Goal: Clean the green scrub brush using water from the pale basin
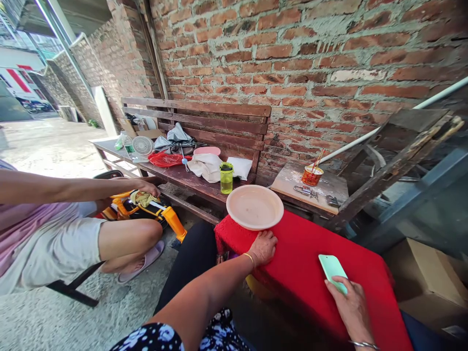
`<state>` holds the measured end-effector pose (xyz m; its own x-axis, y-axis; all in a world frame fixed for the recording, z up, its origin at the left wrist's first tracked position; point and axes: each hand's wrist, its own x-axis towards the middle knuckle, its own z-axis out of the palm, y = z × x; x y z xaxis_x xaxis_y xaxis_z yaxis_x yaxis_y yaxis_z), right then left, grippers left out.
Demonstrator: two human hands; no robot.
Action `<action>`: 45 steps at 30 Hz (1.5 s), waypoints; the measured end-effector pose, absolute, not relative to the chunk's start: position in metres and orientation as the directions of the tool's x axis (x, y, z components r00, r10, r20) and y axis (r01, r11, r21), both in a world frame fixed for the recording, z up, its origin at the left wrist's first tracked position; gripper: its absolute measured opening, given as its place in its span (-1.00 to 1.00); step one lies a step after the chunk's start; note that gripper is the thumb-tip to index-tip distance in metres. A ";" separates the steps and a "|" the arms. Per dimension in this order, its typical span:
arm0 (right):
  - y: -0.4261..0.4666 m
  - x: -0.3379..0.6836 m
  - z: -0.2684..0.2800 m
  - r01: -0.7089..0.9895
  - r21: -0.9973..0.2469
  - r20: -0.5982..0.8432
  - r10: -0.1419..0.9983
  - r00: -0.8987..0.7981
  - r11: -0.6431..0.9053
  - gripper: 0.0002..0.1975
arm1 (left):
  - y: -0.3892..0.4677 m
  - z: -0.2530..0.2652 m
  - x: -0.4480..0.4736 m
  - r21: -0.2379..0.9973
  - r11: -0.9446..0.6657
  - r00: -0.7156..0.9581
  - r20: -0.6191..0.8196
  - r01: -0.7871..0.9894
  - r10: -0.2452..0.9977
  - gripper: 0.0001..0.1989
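My left hand (263, 247), with a gold bangle at the wrist, rests on the red tablecloth (300, 258) just below the round pale-pink basin (255, 207). Its bent fingers lie apart on the cloth near the basin's rim and grip nothing I can see. The basin stands upright at the table's far left end; no contents show in it. In my right hand (350, 302), above the cloth's right part, is a flat mint-green phone (333, 268), with thumb and fingers closed around its lower end. A silver bangle is on that wrist.
Behind the basin, a wooden bench (171, 173) carries a green bottle (226, 178), white cloths, a red bag and a fan (143, 146). A red cup (312, 175) and padlocks stand on a side board. A co-worker's hand (146, 188) touches an orange frame; cardboard boxes (427, 278) are at right.
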<state>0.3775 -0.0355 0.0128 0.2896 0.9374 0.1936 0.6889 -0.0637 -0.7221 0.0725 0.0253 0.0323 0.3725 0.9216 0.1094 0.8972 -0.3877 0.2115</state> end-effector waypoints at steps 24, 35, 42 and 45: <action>-0.037 0.383 0.015 0.740 -0.671 0.229 0.939 0.258 -0.039 -0.26 | 0.025 0.033 0.073 0.231 -0.398 0.378 0.127 0.888 0.917 -0.81; -0.039 0.380 0.008 0.749 -0.663 0.251 0.945 0.211 0.009 -0.30 | 0.025 0.035 0.073 0.212 -0.385 0.371 0.101 0.898 0.923 -0.81; -0.039 0.380 0.007 0.756 -0.655 0.239 0.945 0.223 -0.012 -0.28 | 0.024 0.037 0.073 0.214 -0.384 0.371 0.101 0.898 0.923 -0.80; -0.039 0.380 0.009 0.753 -0.658 0.228 0.948 0.222 -0.018 -0.29 | 0.024 0.035 0.073 0.216 -0.384 0.370 0.104 0.898 0.923 -0.80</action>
